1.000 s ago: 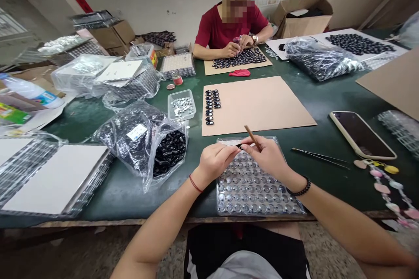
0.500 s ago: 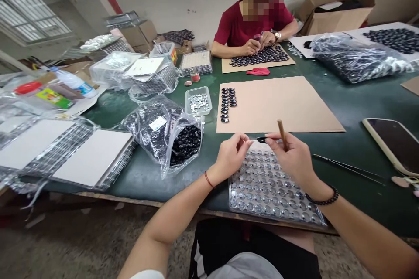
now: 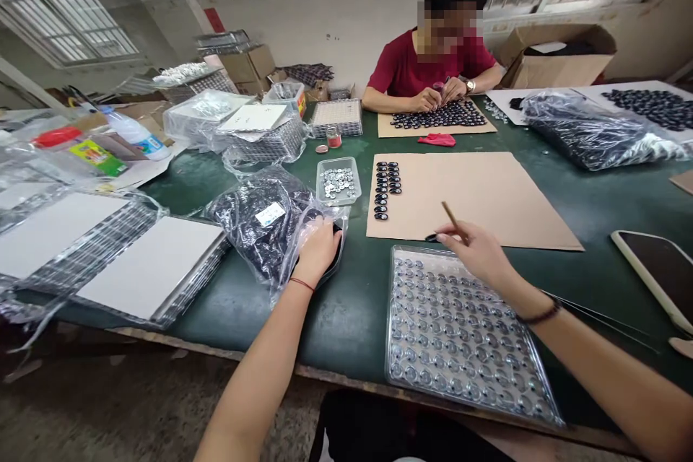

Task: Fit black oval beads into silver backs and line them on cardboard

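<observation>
My left hand [image 3: 318, 249] reaches into the mouth of a clear plastic bag [image 3: 254, 206] of small black pieces; its fingertips are hidden there. Between the fingertips of my right hand [image 3: 476, 249] is a small black oval piece [image 3: 432, 237], and a thin wooden stick [image 3: 453, 216] rises from the same grip. That hand hovers over the top edge of a clear tray [image 3: 460, 336] with rows of round, shiny metallic-looking pieces. Behind it lies a cardboard sheet [image 3: 476, 195], with two columns of black oval pieces [image 3: 382, 191] bearing pale spots along its left side.
A clear box of silvery discs [image 3: 338, 182] stands behind the bag. Tweezers [image 3: 600, 317] and a phone [image 3: 657, 274] lie at right. Stacked trays [image 3: 151, 267] fill the left side. Across the table, a person in a red shirt [image 3: 401, 65] handles black pieces on another cardboard sheet.
My left hand has moved left from above the tray into the bag's mouth. My right hand still holds the black piece and stick near the tray's top edge. The view has shifted slightly.
</observation>
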A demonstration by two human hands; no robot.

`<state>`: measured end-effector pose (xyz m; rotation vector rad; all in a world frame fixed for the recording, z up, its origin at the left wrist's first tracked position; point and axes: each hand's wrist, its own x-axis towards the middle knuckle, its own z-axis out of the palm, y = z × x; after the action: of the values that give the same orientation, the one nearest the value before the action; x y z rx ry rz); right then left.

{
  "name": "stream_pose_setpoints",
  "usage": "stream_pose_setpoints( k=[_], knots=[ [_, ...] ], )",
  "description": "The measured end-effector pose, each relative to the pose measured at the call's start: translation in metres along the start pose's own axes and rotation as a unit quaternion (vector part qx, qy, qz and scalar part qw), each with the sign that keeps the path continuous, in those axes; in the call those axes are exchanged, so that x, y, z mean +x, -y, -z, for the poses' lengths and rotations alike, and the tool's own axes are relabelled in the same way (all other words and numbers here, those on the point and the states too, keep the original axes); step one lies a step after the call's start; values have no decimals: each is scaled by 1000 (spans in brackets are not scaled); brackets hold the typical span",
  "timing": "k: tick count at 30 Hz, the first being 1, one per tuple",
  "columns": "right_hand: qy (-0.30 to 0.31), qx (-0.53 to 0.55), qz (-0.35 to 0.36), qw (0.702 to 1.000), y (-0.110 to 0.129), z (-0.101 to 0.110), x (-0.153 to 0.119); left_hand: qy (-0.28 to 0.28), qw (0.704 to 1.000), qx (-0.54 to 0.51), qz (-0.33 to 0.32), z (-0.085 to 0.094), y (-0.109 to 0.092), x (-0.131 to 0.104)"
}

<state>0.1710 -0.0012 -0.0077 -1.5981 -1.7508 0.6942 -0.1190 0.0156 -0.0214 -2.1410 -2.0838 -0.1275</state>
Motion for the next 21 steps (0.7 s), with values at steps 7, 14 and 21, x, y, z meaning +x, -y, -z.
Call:
stream_pose_setpoints(
  k=[7, 14, 21],
  knots=[
    [-11, -104, 53, 993, -9, -58, 107, 28, 999, -26, 31, -4, -9, 6],
    [-15, -132, 84, 988, -17, -73, 122, -10, 948, -317, 40, 5, 3, 14],
    [2, -107, 94, 990, -1, -72, 123, 198, 399, -862, 243, 22, -8, 11]
  ],
)
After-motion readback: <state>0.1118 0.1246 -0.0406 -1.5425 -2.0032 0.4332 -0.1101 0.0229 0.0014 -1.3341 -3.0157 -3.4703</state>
